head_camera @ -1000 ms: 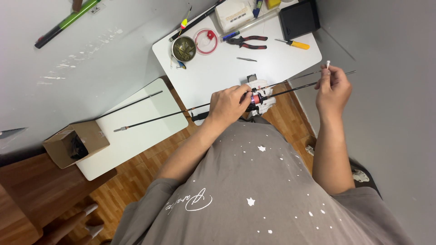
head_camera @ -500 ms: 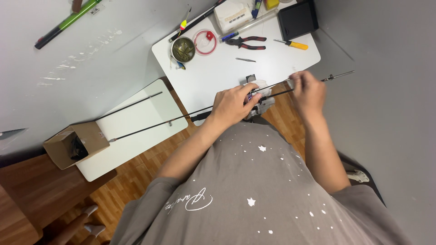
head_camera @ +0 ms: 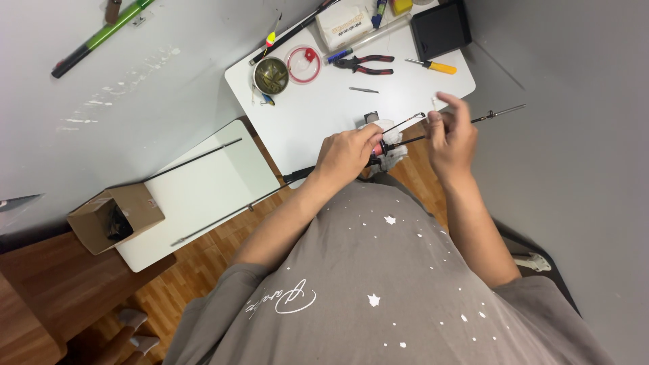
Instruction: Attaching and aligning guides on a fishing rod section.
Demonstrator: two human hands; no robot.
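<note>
My left hand [head_camera: 346, 154] is closed around the handle of a thin black fishing rod [head_camera: 497, 113], right at the white spinning reel [head_camera: 391, 149] with its red part. The rod runs from lower left to upper right over the edge of a white table [head_camera: 324, 115]. My right hand [head_camera: 451, 135] is beside the reel, at the rod just beyond it, with thumb and fingers pinched near the reel's wire bail; whether it grips the rod or a line I cannot tell.
On the white table lie red-handled pliers [head_camera: 364, 64], a yellow screwdriver [head_camera: 433, 65], a round tin [head_camera: 271, 75], a red line spool [head_camera: 304, 64], a black box [head_camera: 441, 30] and a white pouch [head_camera: 347, 23]. A lower white table [head_camera: 196, 196] holds an open cardboard box [head_camera: 115, 217] and a second rod section [head_camera: 193, 157].
My right hand has come in from far out along the rod to the reel. My left hand has stayed on the handle.
</note>
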